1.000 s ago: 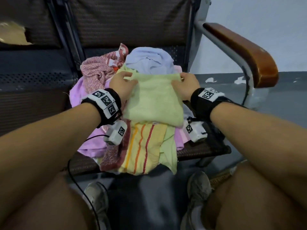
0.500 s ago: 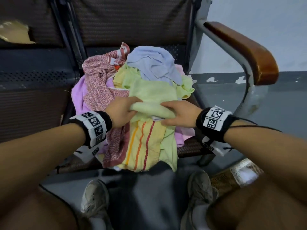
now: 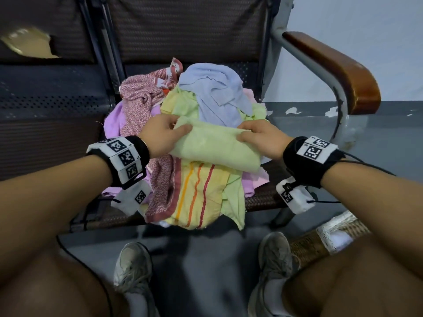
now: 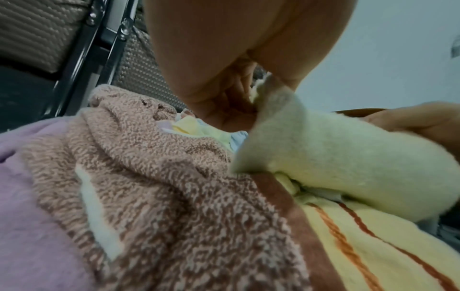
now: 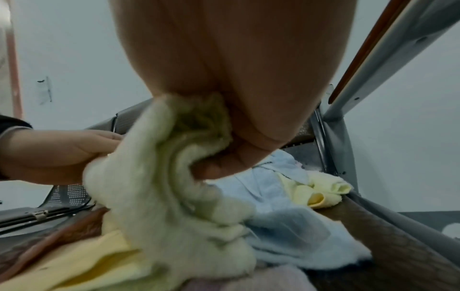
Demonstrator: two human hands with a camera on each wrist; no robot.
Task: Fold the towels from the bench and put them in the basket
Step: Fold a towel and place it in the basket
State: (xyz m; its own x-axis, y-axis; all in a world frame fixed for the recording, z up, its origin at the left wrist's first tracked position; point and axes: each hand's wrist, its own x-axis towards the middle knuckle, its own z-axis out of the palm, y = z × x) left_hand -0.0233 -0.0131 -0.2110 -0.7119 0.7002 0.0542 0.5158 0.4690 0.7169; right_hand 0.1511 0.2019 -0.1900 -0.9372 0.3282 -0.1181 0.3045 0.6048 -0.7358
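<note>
A folded light green towel [image 3: 215, 148] lies across the top of a heap of towels on the bench seat [image 3: 263, 199]. My left hand [image 3: 166, 132] pinches its left end [image 4: 271, 92] between thumb and fingers. At the right end [image 5: 179, 149] my right hand [image 3: 254, 136] grips the layered edges. Under it lie a yellow striped towel [image 3: 199, 195], a red-speckled towel [image 3: 142, 99], a pale blue towel [image 3: 215, 92] and a lilac one [image 3: 114, 120]. A woven basket [image 3: 320, 239] with something white inside stands on the floor at lower right, partly hidden by my right knee.
A brown wooden armrest [image 3: 336, 69] on a grey metal frame rises right of the heap. The dark mesh backrest [image 3: 183, 28] stands behind it, and a second seat [image 3: 45, 99] is to the left. My shoes [image 3: 135, 268] rest on the grey floor below.
Both hands went from the green towel's far corners to its near edge, then back up, each holding an end. The towel is now folded into a narrower band.
</note>
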